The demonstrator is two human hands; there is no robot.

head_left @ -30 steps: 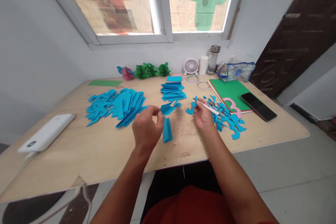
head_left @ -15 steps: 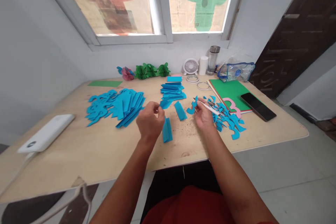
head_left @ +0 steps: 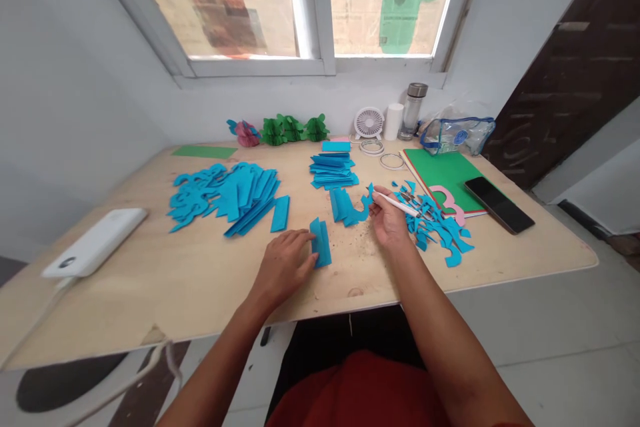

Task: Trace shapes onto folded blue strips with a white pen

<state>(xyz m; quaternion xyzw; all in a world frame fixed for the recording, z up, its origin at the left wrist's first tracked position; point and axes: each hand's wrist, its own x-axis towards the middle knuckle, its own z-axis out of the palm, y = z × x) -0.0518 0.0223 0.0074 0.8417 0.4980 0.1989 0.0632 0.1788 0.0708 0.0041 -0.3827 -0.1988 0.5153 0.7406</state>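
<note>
On the table (head_left: 175,280), the left hand (head_left: 286,257) partly covers folded blue paper (head_left: 323,244).

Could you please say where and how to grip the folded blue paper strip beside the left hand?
I would pinch the folded blue paper strip lightly by its long left edge, coming from the left: it lies lengthwise away from the person, and that thin edge faces the left hand.
</note>
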